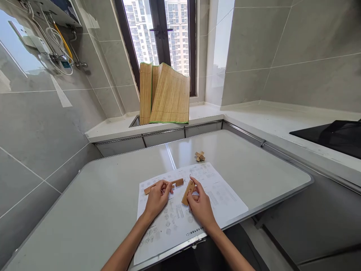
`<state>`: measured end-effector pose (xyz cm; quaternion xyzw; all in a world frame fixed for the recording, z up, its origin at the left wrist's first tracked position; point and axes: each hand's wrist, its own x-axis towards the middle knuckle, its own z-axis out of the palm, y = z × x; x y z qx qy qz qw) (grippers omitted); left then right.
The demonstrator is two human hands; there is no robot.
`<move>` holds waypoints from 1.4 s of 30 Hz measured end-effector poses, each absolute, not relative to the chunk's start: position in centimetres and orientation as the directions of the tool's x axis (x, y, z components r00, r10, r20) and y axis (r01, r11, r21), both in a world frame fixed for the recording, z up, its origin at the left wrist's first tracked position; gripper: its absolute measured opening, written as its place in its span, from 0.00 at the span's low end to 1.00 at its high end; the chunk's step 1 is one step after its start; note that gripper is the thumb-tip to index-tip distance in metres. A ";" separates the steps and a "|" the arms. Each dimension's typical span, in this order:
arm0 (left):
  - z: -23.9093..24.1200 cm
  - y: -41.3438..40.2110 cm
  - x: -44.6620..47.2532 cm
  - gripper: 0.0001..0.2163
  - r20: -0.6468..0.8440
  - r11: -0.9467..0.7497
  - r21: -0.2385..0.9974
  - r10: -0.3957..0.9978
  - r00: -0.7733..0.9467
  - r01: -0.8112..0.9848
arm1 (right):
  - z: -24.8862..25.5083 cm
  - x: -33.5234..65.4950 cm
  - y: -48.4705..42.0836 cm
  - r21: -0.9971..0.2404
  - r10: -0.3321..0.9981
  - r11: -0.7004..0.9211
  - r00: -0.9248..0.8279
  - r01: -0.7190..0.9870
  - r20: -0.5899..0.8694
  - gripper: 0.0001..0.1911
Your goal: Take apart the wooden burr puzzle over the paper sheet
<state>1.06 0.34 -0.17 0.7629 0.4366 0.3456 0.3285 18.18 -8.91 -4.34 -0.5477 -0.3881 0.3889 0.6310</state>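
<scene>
My right hand (pixel 199 203) is closed on a short wooden puzzle piece (pixel 186 196), with a dark mark like a "2" near its upper end. The thumb presses its side and the index finger reaches over its top. My left hand (pixel 158 197) rests over the paper with its fingers drawn together at a notched wooden puzzle piece (pixel 178 182). Wood also shows left of that hand; whether this is one piece or two is hidden by the fingers. Under both hands lies a white sheet (pixel 228 195) printed with small diagrams. Beyond it stands an assembled interlocking wooden puzzle (pixel 200 156).
The pale folding table (pixel 107 195) has a seam and a metal rim. A white counter (pixel 254 120) runs behind and to the right, with a black object (pixel 327 137) on it. A folded bamboo mat (pixel 170 96) leans before the window. Hoses and cables (pixel 59 45) hang upper left.
</scene>
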 end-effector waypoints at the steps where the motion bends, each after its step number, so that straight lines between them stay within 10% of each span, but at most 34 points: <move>1: -0.3 0.3 1.1 0.17 0.250 -0.419 0.784 0.889 0.384 0.458 | -4.5 18.2 -8.9 -0.996 0.911 0.082 0.407 -0.028 0.064 0.32; 17: -0.3 0.1 0.9 0.13 0.260 -0.708 0.528 0.660 0.705 0.469 | -6.0 17.5 -8.3 -0.701 0.803 -0.037 0.439 0.713 0.403 0.16; 31: -0.2 0.1 0.7 0.05 0.344 -0.785 0.389 0.609 0.715 0.482 | -5.9 17.5 -8.4 -0.719 0.790 -0.038 0.461 0.694 0.404 0.14; 42: -0.2 -1.1 1.4 0.34 0.163 -0.893 0.306 0.390 0.906 0.330 | -6.6 24.0 -10.6 -0.761 0.824 0.120 0.364 0.637 0.435 0.18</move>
